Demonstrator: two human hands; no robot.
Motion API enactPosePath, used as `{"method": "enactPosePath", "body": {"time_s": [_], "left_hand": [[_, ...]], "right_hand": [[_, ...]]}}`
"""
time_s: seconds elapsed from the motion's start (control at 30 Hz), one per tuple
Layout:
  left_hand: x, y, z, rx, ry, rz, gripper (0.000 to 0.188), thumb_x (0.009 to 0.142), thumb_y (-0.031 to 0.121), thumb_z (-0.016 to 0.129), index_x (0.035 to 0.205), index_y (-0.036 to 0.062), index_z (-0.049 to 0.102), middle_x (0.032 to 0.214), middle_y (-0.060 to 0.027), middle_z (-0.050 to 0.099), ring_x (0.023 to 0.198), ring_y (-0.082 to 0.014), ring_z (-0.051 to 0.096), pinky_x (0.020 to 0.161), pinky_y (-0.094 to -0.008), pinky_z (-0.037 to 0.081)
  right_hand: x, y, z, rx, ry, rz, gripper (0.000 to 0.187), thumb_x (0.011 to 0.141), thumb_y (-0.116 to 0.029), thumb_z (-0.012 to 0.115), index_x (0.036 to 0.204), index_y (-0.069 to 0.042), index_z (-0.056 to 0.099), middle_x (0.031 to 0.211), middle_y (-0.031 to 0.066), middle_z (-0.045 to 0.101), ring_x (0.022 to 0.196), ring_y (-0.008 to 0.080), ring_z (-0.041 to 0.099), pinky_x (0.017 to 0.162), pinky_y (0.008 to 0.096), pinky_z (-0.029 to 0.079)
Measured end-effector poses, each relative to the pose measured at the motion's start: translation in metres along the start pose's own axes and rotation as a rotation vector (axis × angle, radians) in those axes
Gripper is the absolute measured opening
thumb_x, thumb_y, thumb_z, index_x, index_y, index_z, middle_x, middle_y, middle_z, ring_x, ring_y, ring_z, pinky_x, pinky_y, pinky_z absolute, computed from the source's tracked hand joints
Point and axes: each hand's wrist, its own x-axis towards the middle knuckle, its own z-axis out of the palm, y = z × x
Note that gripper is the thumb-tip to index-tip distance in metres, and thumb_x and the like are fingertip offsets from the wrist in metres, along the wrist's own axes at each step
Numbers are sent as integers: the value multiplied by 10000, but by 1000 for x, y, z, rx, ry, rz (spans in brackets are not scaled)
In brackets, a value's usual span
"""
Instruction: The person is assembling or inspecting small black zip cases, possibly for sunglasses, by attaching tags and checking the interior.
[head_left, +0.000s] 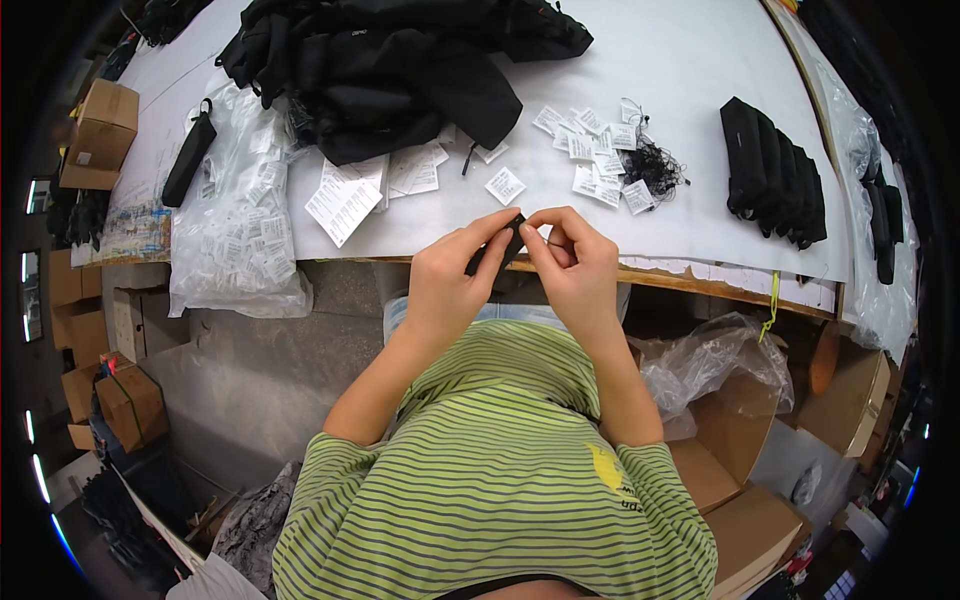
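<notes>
Both my hands are raised at the table's near edge, fingertips close together. Between them is a small, dark, narrow piece (512, 243) that looks like black fabric; its exact kind is hard to make out. My left hand (452, 268) grips it between thumb and fingers. With thumb and forefinger, my right hand (580, 262) pinches at its upper end, where the fingers hide part of it. Just beyond the hands, a single white printed tag (506, 186) lies on the white tabletop (480, 225).
Black garments or bags (390, 85) are heaped at the far side. White printed sheets (345, 205) lie left, beside a clear plastic bag of labels (235, 220) and a black pouch (190, 155). Rightward are tags with black strings (652, 170) and a row of black pouches (770, 175).
</notes>
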Motion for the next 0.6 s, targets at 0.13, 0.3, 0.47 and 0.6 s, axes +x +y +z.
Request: {"method": "enactPosePath", "body": {"time_s": [0.13, 0.3, 0.47, 0.6], "left_hand": [[-1, -2, 7, 35, -9, 36, 231, 852, 79, 636, 1082, 67, 654, 850, -111, 687, 681, -212, 669, 581, -288, 508], [-3, -3, 10, -54, 47, 23, 236, 847, 76, 639, 1082, 72, 656, 828, -109, 683, 662, -230, 661, 567, -294, 502], [-7, -7, 9, 32, 77, 67, 238, 841, 73, 647, 1079, 73, 659, 813, -106, 679, 642, -228, 649, 554, -295, 492], [-7, -6, 8, 34, 24, 98, 221, 849, 74, 640, 1068, 65, 663, 773, -103, 669, 587, -204, 615, 533, -285, 474]], "right_hand": [[-2, 1, 4, -117, 95, -73, 86, 817, -86, 674, 844, -40, 607, 514, -11, 327, 457, 79, 313, 441, 260, 279], [-4, 10, 8, -111, 114, -131, 99, 828, -94, 676, 882, -41, 612, 511, -7, 389, 445, 66, 351, 433, 250, 287], [3, 13, -1, 386, -108, 267, 185, 872, -130, 654, 1012, -24, 594, 564, -20, 551, 449, 31, 430, 426, 199, 318], [7, 21, -10, 540, -299, 415, 164, 872, -118, 651, 987, -9, 609, 590, 19, 592, 481, 66, 530, 442, 185, 404]]}}
